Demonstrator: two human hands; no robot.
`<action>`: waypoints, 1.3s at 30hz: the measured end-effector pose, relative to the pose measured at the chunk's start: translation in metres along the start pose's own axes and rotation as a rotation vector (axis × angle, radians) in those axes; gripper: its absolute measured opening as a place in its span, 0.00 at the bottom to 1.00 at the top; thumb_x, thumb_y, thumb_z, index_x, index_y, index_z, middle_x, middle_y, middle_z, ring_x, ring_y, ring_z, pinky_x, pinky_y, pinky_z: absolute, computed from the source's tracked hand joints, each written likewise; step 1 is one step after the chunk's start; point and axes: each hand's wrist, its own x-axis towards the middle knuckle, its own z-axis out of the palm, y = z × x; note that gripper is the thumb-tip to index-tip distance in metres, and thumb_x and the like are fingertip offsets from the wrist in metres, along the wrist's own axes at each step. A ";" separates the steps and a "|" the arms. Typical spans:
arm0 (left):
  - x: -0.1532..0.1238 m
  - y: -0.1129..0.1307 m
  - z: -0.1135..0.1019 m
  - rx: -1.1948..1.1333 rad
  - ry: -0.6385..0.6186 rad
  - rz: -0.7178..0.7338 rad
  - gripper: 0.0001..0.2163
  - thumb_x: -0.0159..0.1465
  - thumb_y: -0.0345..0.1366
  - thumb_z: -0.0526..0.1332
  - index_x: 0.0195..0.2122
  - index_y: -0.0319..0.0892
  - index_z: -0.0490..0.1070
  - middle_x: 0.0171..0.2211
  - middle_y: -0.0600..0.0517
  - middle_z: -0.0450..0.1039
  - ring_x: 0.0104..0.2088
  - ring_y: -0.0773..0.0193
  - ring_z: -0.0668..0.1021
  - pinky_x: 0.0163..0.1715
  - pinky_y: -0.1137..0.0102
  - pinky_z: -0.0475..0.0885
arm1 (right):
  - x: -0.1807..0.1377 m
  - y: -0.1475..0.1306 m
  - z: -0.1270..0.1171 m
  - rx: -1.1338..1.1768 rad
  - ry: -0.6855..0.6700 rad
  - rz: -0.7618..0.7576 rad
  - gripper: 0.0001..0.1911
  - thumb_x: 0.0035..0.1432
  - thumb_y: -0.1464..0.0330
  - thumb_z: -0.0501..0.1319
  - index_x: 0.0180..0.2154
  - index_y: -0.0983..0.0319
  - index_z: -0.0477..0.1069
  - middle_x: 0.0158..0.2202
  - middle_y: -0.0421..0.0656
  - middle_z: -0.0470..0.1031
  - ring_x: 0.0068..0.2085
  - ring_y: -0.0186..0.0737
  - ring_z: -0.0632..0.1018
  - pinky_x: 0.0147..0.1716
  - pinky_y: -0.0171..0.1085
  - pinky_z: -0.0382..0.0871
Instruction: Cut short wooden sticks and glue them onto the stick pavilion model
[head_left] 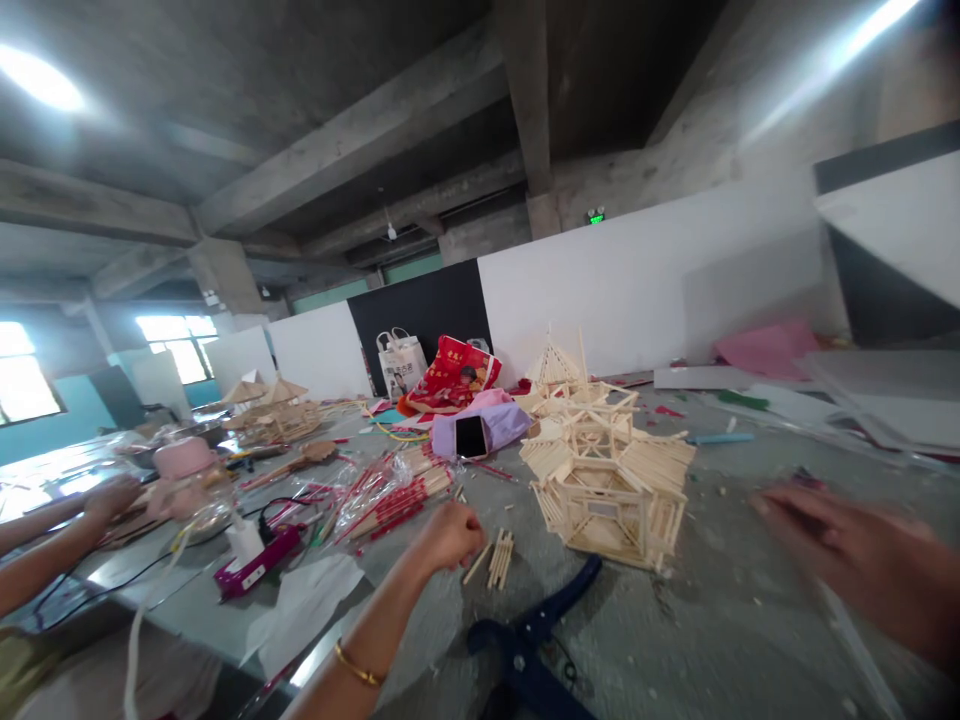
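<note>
My left hand (450,538), with a gold bangle on its wrist, is closed, the fingers curled down over the table. Whether anything small is pinched in them is hidden. Just beside its fingertips lie several short wooden sticks (501,558). At the right edge, my right hand (862,560) hovers low over the table, blurred; its fingers are too smeared to read. A small dark thing shows by its fingertips. Between the hands stands a model pavilion (607,480) made of thin wooden sticks, with flared roof panels. In front of it lies a dark blue hand cutter (529,640).
A purple power strip (259,562), white paper (304,605) and red-packed stick bundles (405,490) lie on the left. A phone (471,437) rests on purple cloth behind. Another person's hand (112,497) works at far left. A light blue stick (720,438) lies right of the model.
</note>
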 end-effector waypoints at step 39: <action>-0.002 0.042 0.018 -0.976 -0.135 0.343 0.10 0.52 0.42 0.61 0.27 0.40 0.68 0.36 0.48 0.72 0.31 0.66 0.72 0.27 0.74 0.65 | -0.007 -0.025 -0.004 0.149 -0.046 -0.138 0.12 0.59 0.64 0.49 0.31 0.61 0.68 0.26 0.39 0.71 0.27 0.35 0.71 0.28 0.32 0.62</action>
